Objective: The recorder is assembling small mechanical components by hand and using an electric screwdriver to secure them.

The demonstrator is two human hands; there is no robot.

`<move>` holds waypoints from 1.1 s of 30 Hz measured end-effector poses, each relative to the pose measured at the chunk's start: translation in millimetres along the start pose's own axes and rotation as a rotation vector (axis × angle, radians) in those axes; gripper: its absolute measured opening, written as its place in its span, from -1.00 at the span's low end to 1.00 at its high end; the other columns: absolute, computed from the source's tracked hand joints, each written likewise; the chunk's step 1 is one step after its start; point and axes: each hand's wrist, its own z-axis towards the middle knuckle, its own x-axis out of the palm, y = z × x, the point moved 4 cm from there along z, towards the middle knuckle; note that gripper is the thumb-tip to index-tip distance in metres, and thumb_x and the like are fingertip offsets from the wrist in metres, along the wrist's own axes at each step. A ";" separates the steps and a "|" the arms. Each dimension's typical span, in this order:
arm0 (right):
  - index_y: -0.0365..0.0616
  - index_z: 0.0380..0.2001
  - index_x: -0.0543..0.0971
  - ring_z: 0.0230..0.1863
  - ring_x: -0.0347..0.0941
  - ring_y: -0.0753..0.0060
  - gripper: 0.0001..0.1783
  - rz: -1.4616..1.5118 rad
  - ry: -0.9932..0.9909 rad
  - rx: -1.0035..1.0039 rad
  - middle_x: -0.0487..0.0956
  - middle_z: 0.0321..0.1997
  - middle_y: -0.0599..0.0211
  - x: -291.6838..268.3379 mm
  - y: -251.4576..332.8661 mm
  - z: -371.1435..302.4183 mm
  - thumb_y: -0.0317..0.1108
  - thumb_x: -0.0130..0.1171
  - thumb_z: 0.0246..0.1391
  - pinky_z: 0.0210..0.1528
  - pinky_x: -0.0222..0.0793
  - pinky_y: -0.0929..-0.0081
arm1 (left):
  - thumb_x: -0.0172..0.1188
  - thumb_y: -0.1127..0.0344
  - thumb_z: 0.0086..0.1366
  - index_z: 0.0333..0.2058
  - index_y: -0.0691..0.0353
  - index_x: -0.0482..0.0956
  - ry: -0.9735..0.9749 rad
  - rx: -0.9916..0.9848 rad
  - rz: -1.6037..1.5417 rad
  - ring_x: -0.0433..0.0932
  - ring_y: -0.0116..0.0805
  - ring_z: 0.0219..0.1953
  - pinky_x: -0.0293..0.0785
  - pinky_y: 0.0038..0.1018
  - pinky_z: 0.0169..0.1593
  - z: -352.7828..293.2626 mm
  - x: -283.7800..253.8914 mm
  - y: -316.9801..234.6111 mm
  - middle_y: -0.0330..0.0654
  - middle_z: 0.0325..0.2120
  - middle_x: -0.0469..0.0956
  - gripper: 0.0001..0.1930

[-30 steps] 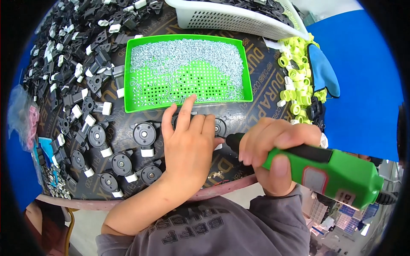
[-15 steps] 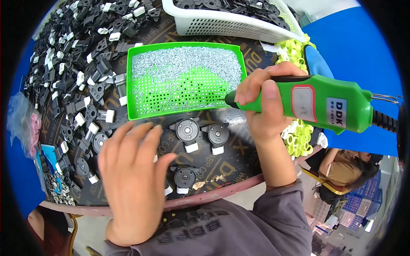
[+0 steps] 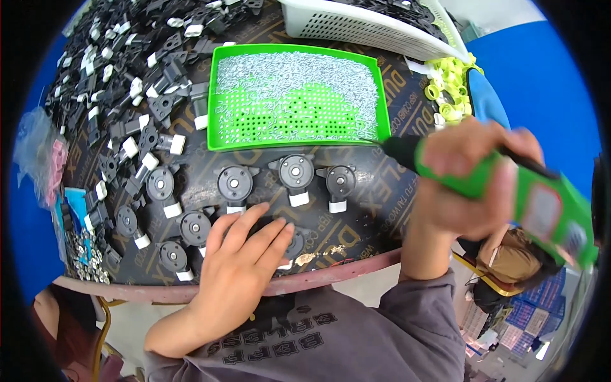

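Note:
My left hand (image 3: 242,261) reaches over the near edge of the table, fingers stretched out and apart. Its fingertips lie beside or over a black round part (image 3: 294,243), mostly hidden by the hand; contact is unclear. Similar black discs with white ends stand around it, among them one (image 3: 235,183) just beyond the fingers and one (image 3: 195,227) to their left. In my right hand (image 3: 471,178), blurred by motion, is a green electric screwdriver (image 3: 561,207). Its dark tip points left, close to the lower right corner of a green tray (image 3: 299,145) holding small silvery screws (image 3: 293,70).
A heap of black and white parts (image 3: 121,70) covers the far left. At the back stands a white perforated basket (image 3: 375,33) of black pieces. Yellow-green rings (image 3: 450,83) lie at right. Small metal pieces (image 3: 89,254) sit at left. Another person (image 3: 519,251) is beyond the right edge.
The view has shifted, so the table's things sit higher and further right. My left hand has moved right, onto the near parts. My right hand has swung the screwdriver right and down, away from the tray.

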 end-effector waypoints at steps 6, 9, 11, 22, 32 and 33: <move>-0.09 -0.04 0.27 -0.54 0.33 0.43 -0.67 0.116 0.232 0.103 0.37 -0.50 0.34 28.9 57.6 -24.2 -0.24 0.05 0.21 -0.55 0.37 0.46 | 0.39 0.27 0.00 -0.04 0.18 0.56 -0.189 -0.088 -0.017 0.42 -0.18 0.10 0.21 -0.20 0.12 16.4 24.0 -5.2 -0.27 -0.09 0.56 -0.51; -0.05 -0.04 0.25 -0.58 0.35 0.40 -0.65 0.085 0.280 0.176 0.40 -0.51 0.31 40.2 52.4 -43.8 -0.30 0.13 0.19 -0.56 0.41 0.38 | 0.42 0.28 -0.03 -0.08 0.15 0.57 -0.196 -0.148 -0.113 0.43 -0.18 0.07 0.21 -0.19 0.11 21.6 23.9 -4.4 -0.25 -0.15 0.56 -0.52; -0.05 -0.04 0.26 -0.58 0.37 0.38 -0.64 0.052 0.290 0.150 0.41 -0.51 0.31 42.3 41.7 -53.2 -0.28 0.15 0.20 -0.54 0.41 0.38 | 0.40 0.32 -0.05 -0.10 0.20 0.57 -0.194 -0.157 -0.136 0.41 -0.18 0.07 0.20 -0.18 0.13 21.8 21.3 -3.2 -0.23 -0.13 0.55 -0.54; -0.22 -0.14 0.28 -0.66 0.35 0.38 -0.61 0.147 0.317 0.120 0.42 -0.56 0.25 44.6 25.2 -53.4 -0.54 0.21 -0.01 -0.60 0.37 0.37 | 0.41 0.34 -0.09 -0.10 0.16 0.59 -0.197 -0.185 -0.189 0.39 -0.19 0.03 0.19 -0.18 0.11 24.0 22.2 -0.2 -0.27 -0.16 0.54 -0.52; -0.11 -0.14 0.22 -0.63 0.33 0.41 -0.69 0.034 0.258 0.214 0.40 -0.58 0.28 52.4 18.4 -60.1 -0.29 0.12 0.22 -0.59 0.39 0.42 | 0.38 0.38 -0.05 -0.08 0.15 0.56 -0.160 -0.211 -0.199 0.36 -0.17 -0.01 0.15 -0.19 0.08 27.8 31.2 1.5 -0.24 -0.30 0.44 -0.53; -0.12 -0.14 0.22 -0.63 0.32 0.41 -0.69 0.014 0.252 0.210 0.40 -0.58 0.28 52.8 19.0 -60.1 -0.29 0.11 0.22 -0.60 0.38 0.42 | 0.37 0.40 -0.06 -0.08 0.15 0.56 -0.157 -0.211 -0.202 0.36 -0.17 -0.02 0.15 -0.20 0.08 28.1 30.7 0.4 -0.24 -0.29 0.43 -0.53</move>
